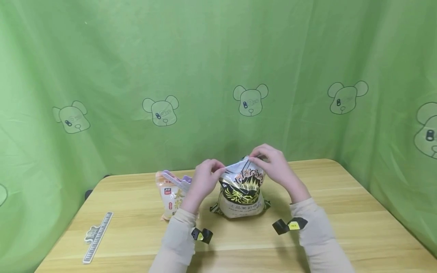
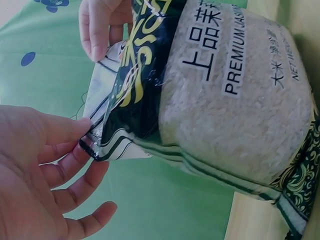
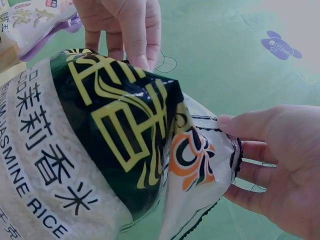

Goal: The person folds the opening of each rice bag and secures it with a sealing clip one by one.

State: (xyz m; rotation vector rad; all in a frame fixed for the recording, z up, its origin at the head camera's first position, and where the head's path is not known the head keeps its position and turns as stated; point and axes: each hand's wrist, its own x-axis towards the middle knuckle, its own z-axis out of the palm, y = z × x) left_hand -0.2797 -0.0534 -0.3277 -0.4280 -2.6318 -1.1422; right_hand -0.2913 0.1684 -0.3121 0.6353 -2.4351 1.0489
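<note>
A bag of jasmine rice [image 1: 242, 191], partly see-through with a dark printed band, stands upright on the table. My left hand [image 1: 206, 176] pinches the left corner of its top edge between thumb and forefinger, the other fingers spread below in the left wrist view. At the opposite top corner, my right hand [image 1: 273, 163] pinches the white printed film, its thumb [image 3: 245, 125] on the near face. Between the two hands the top edge is stretched and folds over slightly. Rice grains show through the lower part of the bag [image 2: 235, 100].
Left of the rice bag stands a smaller food bag [image 1: 169, 199] with a purple sealing clip [image 1: 181, 182] across its top, partly behind my left forearm. A grey-white clip [image 1: 97, 238] with a toothed bar lies at the table's left. Green curtain [image 1: 205, 57] hangs behind the table.
</note>
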